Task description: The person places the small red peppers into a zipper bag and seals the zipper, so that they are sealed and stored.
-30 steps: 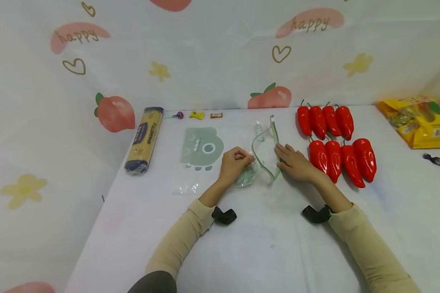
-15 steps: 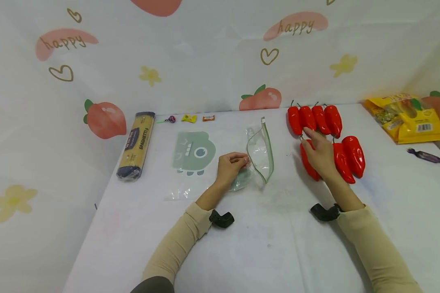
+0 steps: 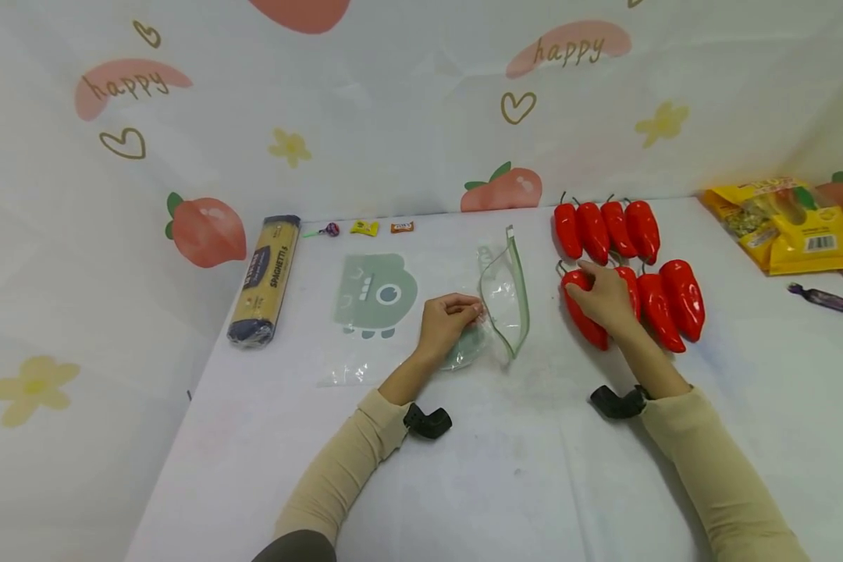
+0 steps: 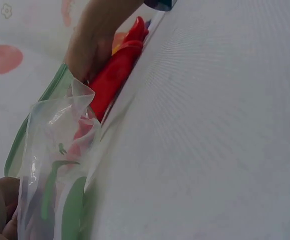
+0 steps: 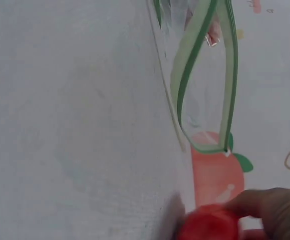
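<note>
A clear zip bag with a green one-eyed monster print lies on the table, its green-edged mouth standing agape to the right. My left hand pinches the upper film of the bag near that mouth. In the right wrist view the green zip strips are spread apart. My right hand grips the leftmost red pepper of the front row, thumb and fingers around its upper part. That pepper is blurred in the right wrist view, partly cut off at the bottom beside my fingers.
Several more red peppers lie in two rows at the right. Farther right are a yellow bag and a purple wrapped candy. A spaghetti pack lies at left, with a lollipop, a yellow candy and an orange candy behind.
My right hand has left the bag's mouth, reached right to the peppers and taken hold of one, which has shifted slightly left. My left hand keeps its pinch on the bag.
</note>
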Motion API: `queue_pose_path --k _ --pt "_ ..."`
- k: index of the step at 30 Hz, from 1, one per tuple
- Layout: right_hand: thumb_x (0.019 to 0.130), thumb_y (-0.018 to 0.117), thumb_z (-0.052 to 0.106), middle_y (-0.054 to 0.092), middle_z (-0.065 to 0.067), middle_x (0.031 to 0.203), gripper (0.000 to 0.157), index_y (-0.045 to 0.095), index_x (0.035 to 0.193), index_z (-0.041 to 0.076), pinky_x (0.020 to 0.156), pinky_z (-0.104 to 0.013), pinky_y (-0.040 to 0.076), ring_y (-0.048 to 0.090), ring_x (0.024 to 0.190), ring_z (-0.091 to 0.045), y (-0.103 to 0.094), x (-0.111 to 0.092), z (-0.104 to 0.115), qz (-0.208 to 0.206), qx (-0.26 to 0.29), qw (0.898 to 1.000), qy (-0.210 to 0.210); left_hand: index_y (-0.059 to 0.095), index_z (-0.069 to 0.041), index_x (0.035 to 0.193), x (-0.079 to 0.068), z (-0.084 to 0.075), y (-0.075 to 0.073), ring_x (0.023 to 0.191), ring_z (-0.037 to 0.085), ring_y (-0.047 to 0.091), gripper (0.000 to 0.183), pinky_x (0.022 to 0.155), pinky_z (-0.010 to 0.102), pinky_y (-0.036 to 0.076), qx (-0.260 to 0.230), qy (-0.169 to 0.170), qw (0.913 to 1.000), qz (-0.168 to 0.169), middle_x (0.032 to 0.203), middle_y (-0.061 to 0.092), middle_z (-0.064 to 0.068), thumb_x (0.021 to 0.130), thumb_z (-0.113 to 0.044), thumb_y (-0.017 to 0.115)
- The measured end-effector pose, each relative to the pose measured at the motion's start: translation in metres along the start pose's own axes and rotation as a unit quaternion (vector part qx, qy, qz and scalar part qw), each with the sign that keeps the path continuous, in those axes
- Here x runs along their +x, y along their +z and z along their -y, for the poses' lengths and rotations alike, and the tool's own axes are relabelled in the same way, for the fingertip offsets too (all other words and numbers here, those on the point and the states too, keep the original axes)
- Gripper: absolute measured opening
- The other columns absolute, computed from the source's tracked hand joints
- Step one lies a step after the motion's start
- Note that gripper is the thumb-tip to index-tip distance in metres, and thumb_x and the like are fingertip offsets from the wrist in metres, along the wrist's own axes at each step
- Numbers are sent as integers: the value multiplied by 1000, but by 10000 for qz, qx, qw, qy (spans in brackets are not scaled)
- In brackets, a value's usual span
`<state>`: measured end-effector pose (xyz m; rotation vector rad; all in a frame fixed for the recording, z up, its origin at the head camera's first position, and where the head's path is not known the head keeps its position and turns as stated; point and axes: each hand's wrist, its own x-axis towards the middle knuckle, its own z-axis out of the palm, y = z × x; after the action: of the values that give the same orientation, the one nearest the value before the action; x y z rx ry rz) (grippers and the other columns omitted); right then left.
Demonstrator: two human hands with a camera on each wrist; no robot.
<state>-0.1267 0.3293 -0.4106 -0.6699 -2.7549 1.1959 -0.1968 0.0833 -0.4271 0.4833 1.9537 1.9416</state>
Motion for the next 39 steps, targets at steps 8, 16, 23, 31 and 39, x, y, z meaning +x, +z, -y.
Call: queue_pose_path --k 8,16,23,31,39 --pt "91 51 43 39 0 131 59 31 143 26 96 -26 45 37 115 -14 -15 -4 17 -521 2758 9553 924 67 9 95 -2 -9 7 73 18 67 18 66 23 55 520 340 9980 101 89 68 26 83 -4 65" --pt "89 57 36 41 -2 135 56 39 137 17 106 -30 36 46 112 -12 16 -1 25 -373 3674 9201 1306 68 9 96 -3 -18 12 64 2 58 18 61 12 49 789 590 9951 -32 91 68 25 83 -4 64" --pt "90 52 44 60 -13 114 50 57 124 8 72 -13 46 52 88 -11 40 5 24 148 1718 9842 413 68 9 96 -5 -20 12 68 -1 55 18 62 8 45 777 913 9924 -270 92 68 25 83 -3 65" --pt "91 54 37 66 -15 104 41 62 116 6 68 -17 48 56 87 -22 25 0 21 -133 619 9967 -507 67 11 98 -6 -15 8 69 -2 57 20 65 9 47 421 863 9952 -201 94 66 28 84 -2 63" --pt "94 47 33 44 -17 139 52 37 140 9 101 -50 39 41 126 -33 -25 -6 -7 -1123 703 9911 -89 67 11 97 -6 -13 5 67 -1 56 19 63 9 46 339 952 9945 -274 93 66 29 84 -2 63"
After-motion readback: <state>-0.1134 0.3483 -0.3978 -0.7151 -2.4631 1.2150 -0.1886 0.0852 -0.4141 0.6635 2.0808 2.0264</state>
